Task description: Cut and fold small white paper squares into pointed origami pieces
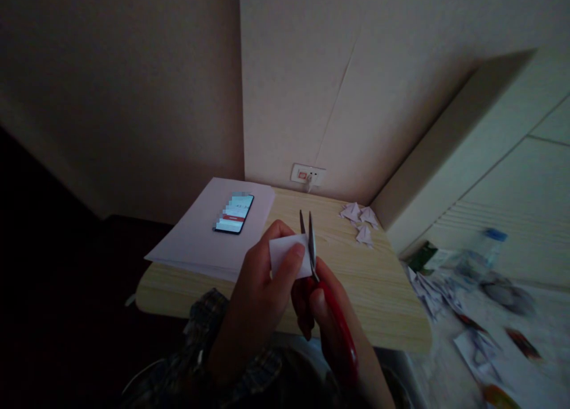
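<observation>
My left hand [262,284] pinches a small white piece of paper [285,251], thumb on top and fingers behind. My right hand [329,314] grips a pair of scissors [341,326] by the red handles. The metal blades point away from me and are slightly apart. They stand at the right edge of the paper; I cannot tell whether they are cutting into it. Both hands are close together above the front part of the light wooden table [378,296].
A phone [234,214] with a lit screen lies on a stack of white paper [191,237] at the left. Several folded paper pieces [363,216] sit at the back right. A wall socket [308,174] holds a plug. Beyond the right edge are a bottle [490,246] and scattered papers [481,355].
</observation>
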`<state>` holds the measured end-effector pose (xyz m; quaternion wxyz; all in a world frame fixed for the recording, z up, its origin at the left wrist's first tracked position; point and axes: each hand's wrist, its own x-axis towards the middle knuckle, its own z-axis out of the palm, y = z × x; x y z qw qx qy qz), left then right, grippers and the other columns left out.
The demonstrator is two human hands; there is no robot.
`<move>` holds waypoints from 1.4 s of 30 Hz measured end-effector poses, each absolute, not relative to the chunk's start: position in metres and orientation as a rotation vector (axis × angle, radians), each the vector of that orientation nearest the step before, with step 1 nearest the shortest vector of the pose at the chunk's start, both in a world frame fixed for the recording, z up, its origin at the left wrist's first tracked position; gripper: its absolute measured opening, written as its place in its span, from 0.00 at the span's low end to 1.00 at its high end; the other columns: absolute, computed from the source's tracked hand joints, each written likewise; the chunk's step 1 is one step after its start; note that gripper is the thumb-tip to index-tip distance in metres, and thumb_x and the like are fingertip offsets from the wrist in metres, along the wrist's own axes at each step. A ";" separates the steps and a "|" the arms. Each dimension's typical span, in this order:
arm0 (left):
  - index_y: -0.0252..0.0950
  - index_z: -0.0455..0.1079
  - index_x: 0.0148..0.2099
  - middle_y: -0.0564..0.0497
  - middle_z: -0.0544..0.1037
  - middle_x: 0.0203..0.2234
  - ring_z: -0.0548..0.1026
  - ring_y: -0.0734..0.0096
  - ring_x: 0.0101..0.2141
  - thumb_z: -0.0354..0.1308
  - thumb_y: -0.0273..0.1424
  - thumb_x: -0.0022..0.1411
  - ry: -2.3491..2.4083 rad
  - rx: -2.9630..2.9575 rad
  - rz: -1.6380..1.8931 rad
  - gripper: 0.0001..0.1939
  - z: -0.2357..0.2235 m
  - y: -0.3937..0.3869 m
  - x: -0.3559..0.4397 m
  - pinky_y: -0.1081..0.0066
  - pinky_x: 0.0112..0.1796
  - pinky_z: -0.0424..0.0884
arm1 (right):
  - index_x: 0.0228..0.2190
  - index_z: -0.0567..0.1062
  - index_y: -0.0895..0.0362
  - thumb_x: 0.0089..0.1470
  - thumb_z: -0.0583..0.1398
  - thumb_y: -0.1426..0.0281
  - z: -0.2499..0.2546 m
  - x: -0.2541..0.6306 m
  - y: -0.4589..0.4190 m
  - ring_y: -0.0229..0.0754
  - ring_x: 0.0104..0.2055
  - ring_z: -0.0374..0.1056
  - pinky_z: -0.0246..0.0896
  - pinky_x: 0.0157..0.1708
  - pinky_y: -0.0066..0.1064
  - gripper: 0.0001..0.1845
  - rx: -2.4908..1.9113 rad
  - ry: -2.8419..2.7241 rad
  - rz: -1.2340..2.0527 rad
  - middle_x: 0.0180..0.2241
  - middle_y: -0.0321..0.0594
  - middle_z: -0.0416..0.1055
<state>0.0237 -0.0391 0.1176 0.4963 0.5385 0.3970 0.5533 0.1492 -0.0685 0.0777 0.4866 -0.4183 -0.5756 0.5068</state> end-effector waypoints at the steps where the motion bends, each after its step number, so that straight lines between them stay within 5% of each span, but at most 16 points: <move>1: 0.40 0.62 0.31 0.61 0.65 0.20 0.66 0.76 0.22 0.53 0.33 0.65 0.963 1.315 1.347 0.08 0.118 -0.039 0.024 0.77 0.23 0.64 | 0.33 0.65 0.52 0.55 0.56 0.37 0.077 0.149 -0.069 0.36 0.25 0.54 0.50 0.21 0.28 0.30 -1.016 -1.384 1.262 0.27 0.32 0.61; 16: 0.40 0.63 0.31 0.59 0.65 0.22 0.66 0.74 0.24 0.54 0.31 0.64 1.010 1.357 1.375 0.08 0.121 -0.039 0.024 0.75 0.26 0.64 | 0.31 0.63 0.50 0.53 0.56 0.35 0.080 0.146 -0.069 0.34 0.18 0.51 0.45 0.16 0.29 0.31 -1.052 -1.387 1.265 0.22 0.28 0.61; 23: 0.39 0.64 0.32 0.59 0.65 0.21 0.65 0.75 0.23 0.56 0.33 0.65 0.977 1.321 1.400 0.09 0.112 -0.035 0.021 0.76 0.24 0.63 | 0.29 0.61 0.49 0.58 0.44 0.36 0.068 0.152 -0.048 0.37 0.15 0.53 0.49 0.16 0.30 0.30 -1.248 -1.408 0.995 0.15 0.26 0.57; 27: 0.38 0.65 0.32 0.59 0.71 0.21 0.70 0.76 0.22 0.58 0.33 0.64 0.928 1.265 1.388 0.08 0.113 -0.031 0.021 0.76 0.25 0.66 | 0.28 0.62 0.50 0.54 0.61 0.49 0.040 0.172 -0.020 0.42 0.24 0.65 0.61 0.26 0.33 0.20 -1.451 -1.398 0.788 0.23 0.33 0.67; 31: 0.38 0.64 0.31 0.58 0.74 0.19 0.72 0.76 0.21 0.57 0.32 0.64 0.885 1.188 1.412 0.09 0.119 -0.032 0.024 0.75 0.26 0.68 | 0.33 0.69 0.54 0.52 0.65 0.63 0.008 0.186 -0.009 0.53 0.41 0.70 0.65 0.45 0.47 0.11 -1.621 -1.427 0.579 0.35 0.45 0.74; 37: 0.39 0.65 0.30 0.58 0.73 0.17 0.70 0.75 0.20 0.60 0.33 0.61 0.962 1.266 1.405 0.09 0.117 -0.027 0.021 0.75 0.24 0.66 | 0.44 0.76 0.57 0.63 0.62 0.63 -0.014 0.193 -0.004 0.48 0.49 0.71 0.66 0.51 0.48 0.12 -1.730 -1.454 0.441 0.48 0.44 0.74; 42: 0.39 0.65 0.27 0.59 0.69 0.18 0.67 0.77 0.19 0.63 0.33 0.56 1.008 1.285 1.430 0.10 0.113 -0.021 0.017 0.77 0.21 0.64 | 0.35 0.79 0.55 0.56 0.63 0.65 0.010 0.191 -0.006 0.57 0.47 0.70 0.63 0.52 0.52 0.07 -1.602 -1.487 0.484 0.42 0.52 0.75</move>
